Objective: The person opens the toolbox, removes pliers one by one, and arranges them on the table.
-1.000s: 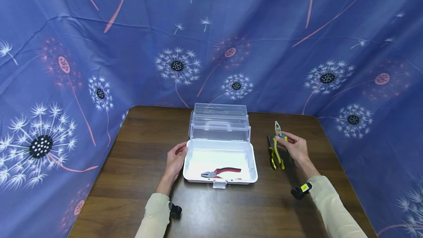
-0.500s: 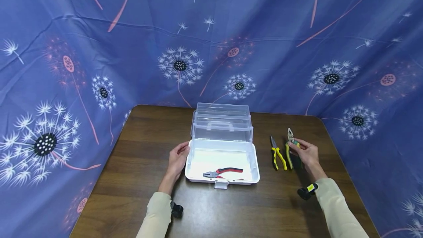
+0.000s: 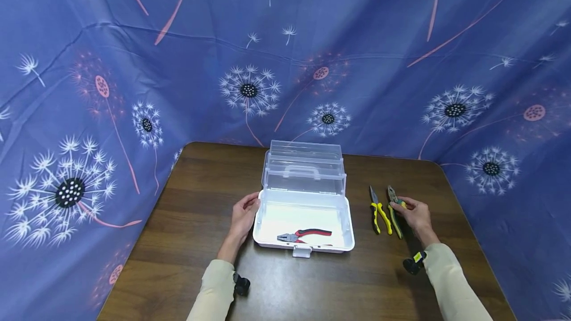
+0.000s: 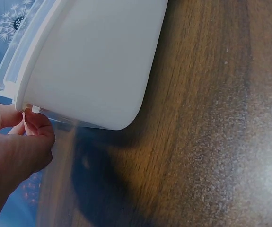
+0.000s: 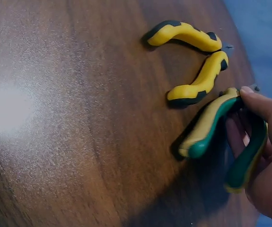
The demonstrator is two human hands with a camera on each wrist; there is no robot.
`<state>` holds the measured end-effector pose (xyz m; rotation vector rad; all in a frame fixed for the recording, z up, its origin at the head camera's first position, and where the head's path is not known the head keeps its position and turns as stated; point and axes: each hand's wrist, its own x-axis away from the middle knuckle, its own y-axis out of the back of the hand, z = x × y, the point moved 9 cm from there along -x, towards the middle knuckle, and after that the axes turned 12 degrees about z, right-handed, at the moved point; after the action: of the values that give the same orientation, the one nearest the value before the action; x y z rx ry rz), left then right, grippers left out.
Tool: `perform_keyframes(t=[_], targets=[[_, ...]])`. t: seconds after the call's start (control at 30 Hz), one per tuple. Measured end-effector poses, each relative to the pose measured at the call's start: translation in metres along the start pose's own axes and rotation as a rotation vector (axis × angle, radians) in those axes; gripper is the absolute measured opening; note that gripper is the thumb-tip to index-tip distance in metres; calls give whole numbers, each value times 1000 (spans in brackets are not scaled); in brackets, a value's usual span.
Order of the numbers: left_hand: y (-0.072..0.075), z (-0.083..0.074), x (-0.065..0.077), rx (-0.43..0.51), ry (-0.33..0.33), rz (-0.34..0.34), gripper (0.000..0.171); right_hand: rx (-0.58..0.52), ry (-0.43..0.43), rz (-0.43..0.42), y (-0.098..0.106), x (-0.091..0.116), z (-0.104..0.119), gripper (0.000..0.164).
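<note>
At the left side of a white toolbox (image 3: 303, 248) my left hand (image 3: 244, 216) pinches the rim near the back corner, thumb and fingertips meeting there in the left wrist view. Red-and-black combination pliers (image 3: 314, 232) lie inside the box along its front wall, one handle mostly hidden. My right hand (image 3: 415, 216) holds green-and-yellow combination pliers (image 5: 214, 120) near the pivot, handles spread towards me and jaws pointing away, low over the table. Just left of them, yellow-and-black long-nose pliers (image 3: 378, 210) lie on the wood with handles apart.
The toolbox's clear lid (image 3: 305, 150) stands raised at the back, with its latch (image 3: 302, 251) hanging at the front. A brown wooden table (image 3: 200, 177) carries everything. Blue dandelion-print cloth (image 3: 285, 78) hangs close behind and at both sides.
My right hand has carried the green-and-yellow pliers right, away from the long-nose pliers, then lowered them beside those towards the table. My left hand keeps its hold on the box rim.
</note>
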<state>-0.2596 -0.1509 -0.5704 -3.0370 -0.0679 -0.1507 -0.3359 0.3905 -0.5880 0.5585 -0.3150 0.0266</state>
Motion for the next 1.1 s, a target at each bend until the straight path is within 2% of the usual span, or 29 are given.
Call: perform_keyframes(t=[0.07, 0.13, 0.33, 0.47, 0.63, 0.83, 1.1], targets=[[2, 7, -3, -1, 3, -8, 33, 121, -3, -22, 1, 0, 1, 56], [3, 11, -4, 2, 1, -15, 33, 188, 2, -40, 3, 2, 2, 54], [1, 13, -5, 9, -14, -16, 33, 257, 29, -57, 7, 9, 4, 48], [2, 13, -6, -3, -11, -16, 33, 271, 67, -49, 4, 18, 16, 44], [5, 14, -6, -3, -10, -22, 33, 251, 151, -52, -3, 32, 44, 42], [6, 13, -8, 0, -3, -19, 33, 254, 260, -53, -15, 50, 78, 38], [4, 12, -5, -7, 17, -18, 32, 219, 388, -35, -36, 73, 110, 32]])
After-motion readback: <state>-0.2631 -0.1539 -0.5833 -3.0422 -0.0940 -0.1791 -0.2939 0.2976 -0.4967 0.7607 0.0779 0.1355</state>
